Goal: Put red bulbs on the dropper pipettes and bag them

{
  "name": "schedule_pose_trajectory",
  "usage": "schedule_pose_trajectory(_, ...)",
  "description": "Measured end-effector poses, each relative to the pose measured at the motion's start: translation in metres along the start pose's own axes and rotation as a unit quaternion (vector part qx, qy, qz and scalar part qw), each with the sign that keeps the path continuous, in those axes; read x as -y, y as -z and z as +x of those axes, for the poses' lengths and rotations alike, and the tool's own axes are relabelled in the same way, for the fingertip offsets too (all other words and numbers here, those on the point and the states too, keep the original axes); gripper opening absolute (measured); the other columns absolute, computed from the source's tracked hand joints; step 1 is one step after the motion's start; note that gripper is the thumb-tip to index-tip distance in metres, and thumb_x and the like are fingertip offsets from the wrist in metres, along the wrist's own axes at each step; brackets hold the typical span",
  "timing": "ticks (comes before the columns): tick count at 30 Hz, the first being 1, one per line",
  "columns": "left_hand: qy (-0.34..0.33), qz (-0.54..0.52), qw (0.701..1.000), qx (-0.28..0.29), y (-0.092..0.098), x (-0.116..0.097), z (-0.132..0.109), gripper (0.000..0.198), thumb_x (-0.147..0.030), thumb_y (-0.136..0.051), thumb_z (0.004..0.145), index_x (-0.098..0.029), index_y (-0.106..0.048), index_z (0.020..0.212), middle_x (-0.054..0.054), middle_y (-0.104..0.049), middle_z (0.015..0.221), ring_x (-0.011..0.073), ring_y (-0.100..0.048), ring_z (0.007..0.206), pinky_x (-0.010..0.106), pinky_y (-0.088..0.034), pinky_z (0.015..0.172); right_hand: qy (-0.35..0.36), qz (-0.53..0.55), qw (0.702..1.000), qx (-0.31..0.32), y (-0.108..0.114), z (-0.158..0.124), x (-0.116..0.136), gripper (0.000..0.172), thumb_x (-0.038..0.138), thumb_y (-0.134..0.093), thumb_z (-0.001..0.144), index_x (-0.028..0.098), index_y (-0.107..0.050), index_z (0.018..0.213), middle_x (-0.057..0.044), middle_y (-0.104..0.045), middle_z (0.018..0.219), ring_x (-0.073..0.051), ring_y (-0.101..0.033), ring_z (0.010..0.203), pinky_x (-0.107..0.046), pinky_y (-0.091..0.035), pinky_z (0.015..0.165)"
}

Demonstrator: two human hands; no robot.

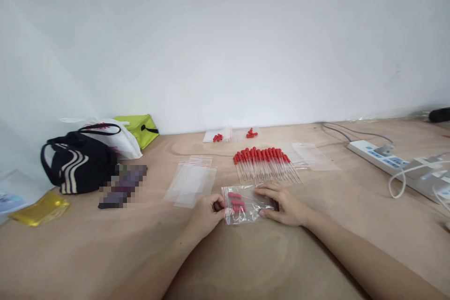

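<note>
At bench [351, 197] centre, near edge | I see zip bag [248, 206] of red-capped droppers lying flat | left grip [207, 211] pinched closed on bag's left edge | right grip [284, 206] spread flat, fingers pressing bag's right end | loose dropper row [265, 164] just behind | empty bags [191, 180] to the left

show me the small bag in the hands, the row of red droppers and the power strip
small bag [251, 211]: head view, clear middle
row of red droppers [262, 154]: head view, red bulbs
power strip [360, 147]: head view, white casing
</note>
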State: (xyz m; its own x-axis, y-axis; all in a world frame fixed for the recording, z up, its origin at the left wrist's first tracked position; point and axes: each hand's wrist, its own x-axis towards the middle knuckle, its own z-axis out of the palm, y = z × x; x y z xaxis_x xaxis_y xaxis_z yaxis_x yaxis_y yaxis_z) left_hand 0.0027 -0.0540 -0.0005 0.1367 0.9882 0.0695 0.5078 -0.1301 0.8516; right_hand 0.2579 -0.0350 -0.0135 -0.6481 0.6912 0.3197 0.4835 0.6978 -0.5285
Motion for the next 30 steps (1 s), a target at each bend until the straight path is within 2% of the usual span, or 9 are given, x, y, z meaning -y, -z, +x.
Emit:
schedule_pose_trajectory(3, -0.007, -0.026, 0.998, 0.063, 0.013, 0.002, 0.011, 0.008, -0.022, -0.067, 0.057, -0.017, -0.061, 0.058, -0.004, -0.053, 0.049, 0.0097, -0.045, 0.046, 0.019, -0.034, 0.045, 0.002, -0.002, 1.000, -0.002, -0.001, 0.001, 0.000, 0.052, 0.044, -0.055, 0.075, 0.017, -0.049, 0.119, -0.013, -0.053, 0.114, -0.024, -0.048, 0.104, -0.041, -0.038, 0.089)
schedule_pose_trajectory(4, -0.016, -0.036, 0.998, 0.053, 0.019, 0.003, 0.018, 0.009, -0.023, -0.067, 0.058, -0.017, -0.061, 0.061, -0.002, -0.057, 0.054, 0.0108, -0.049, 0.049, 0.020, -0.037, 0.049, 0.003, -0.003, 1.000, -0.002, -0.001, 0.001, 0.000, 0.052, 0.044, -0.055, 0.076, 0.017, -0.048, 0.119, -0.013, -0.053, 0.115, -0.024, -0.048, 0.104, -0.041, -0.038, 0.089)
schedule_pose_trajectory(6, -0.018, -0.029, 0.998, -0.044, 0.028, 0.004, 0.036, 0.009, -0.024, -0.065, 0.058, -0.017, -0.059, 0.058, -0.001, -0.058, 0.058, 0.0126, -0.053, 0.055, 0.022, -0.040, 0.055, 0.006, -0.001, 1.000, 0.000, -0.001, 0.001, 0.000, 0.051, 0.045, -0.054, 0.076, 0.017, -0.049, 0.119, -0.012, -0.053, 0.115, -0.024, -0.049, 0.103, -0.041, -0.038, 0.088)
schedule_pose_trajectory(8, -0.010, -0.015, 0.997, -0.074, 0.029, 0.004, 0.060, 0.009, -0.023, -0.066, 0.058, -0.018, -0.059, 0.061, -0.001, -0.059, 0.060, 0.0134, -0.054, 0.058, 0.023, -0.041, 0.058, 0.007, 0.000, 1.000, 0.001, -0.001, 0.001, -0.001, 0.051, 0.045, -0.054, 0.076, 0.018, -0.049, 0.118, -0.012, -0.054, 0.114, -0.024, -0.049, 0.102, -0.041, -0.038, 0.088)
schedule_pose_trajectory(13, 0.054, 0.044, 0.994, -0.078, 0.001, -0.002, 0.122, 0.019, -0.023, -0.073, 0.052, -0.018, -0.058, 0.062, -0.003, -0.056, 0.052, 0.0146, -0.055, 0.055, 0.022, -0.038, 0.055, 0.008, -0.003, 1.000, 0.000, 0.000, 0.002, 0.001, 0.051, 0.046, -0.054, 0.076, 0.018, -0.049, 0.118, -0.012, -0.055, 0.113, -0.024, -0.049, 0.102, -0.041, -0.038, 0.088)
schedule_pose_trajectory(17, 0.103, 0.070, 0.990, -0.062, -0.018, -0.008, 0.154, 0.034, -0.027, -0.080, 0.042, -0.017, -0.058, 0.066, 0.001, -0.063, 0.066, 0.0194, -0.059, 0.069, 0.024, -0.039, 0.059, 0.006, -0.004, 1.000, -0.003, 0.000, 0.002, 0.003, 0.051, 0.046, -0.054, 0.076, 0.017, -0.050, 0.117, -0.012, -0.054, 0.113, -0.023, -0.049, 0.102, -0.040, -0.037, 0.089)
schedule_pose_trajectory(21, 0.155, 0.063, 0.985, -0.036, -0.022, -0.010, 0.163, 0.036, -0.021, -0.082, 0.043, -0.014, -0.060, 0.071, 0.004, -0.064, 0.077, 0.0242, -0.058, 0.082, 0.029, -0.043, 0.067, 0.004, 0.000, 1.000, -0.002, 0.000, 0.002, 0.003, 0.050, 0.046, -0.054, 0.076, 0.017, -0.050, 0.117, -0.012, -0.055, 0.112, -0.023, -0.049, 0.102, -0.039, -0.038, 0.088)
schedule_pose_trajectory(26, 0.201, -0.027, 0.979, -0.028, -0.026, -0.012, 0.160, 0.028, -0.028, -0.050, 0.085, -0.014, -0.050, 0.109, 0.008, -0.053, 0.109, 0.0193, -0.055, 0.092, 0.039, -0.047, 0.077, 0.005, 0.002, 1.000, -0.001, 0.001, 0.001, 0.002, 0.049, 0.046, -0.053, 0.076, 0.018, -0.050, 0.116, -0.012, -0.055, 0.111, -0.024, -0.049, 0.101, -0.040, -0.038, 0.087)
schedule_pose_trajectory(30, 0.177, -0.135, 0.973, -0.066, -0.017, -0.021, 0.148, 0.026, -0.022, -0.053, 0.083, -0.012, -0.051, 0.106, 0.008, -0.057, 0.096, 0.0170, -0.058, 0.081, 0.035, -0.049, 0.071, 0.004, 0.006, 1.000, 0.001, 0.000, 0.001, 0.000, 0.050, 0.046, -0.053, 0.076, 0.018, -0.050, 0.117, -0.012, -0.054, 0.112, -0.024, -0.049, 0.101, -0.040, -0.039, 0.087)
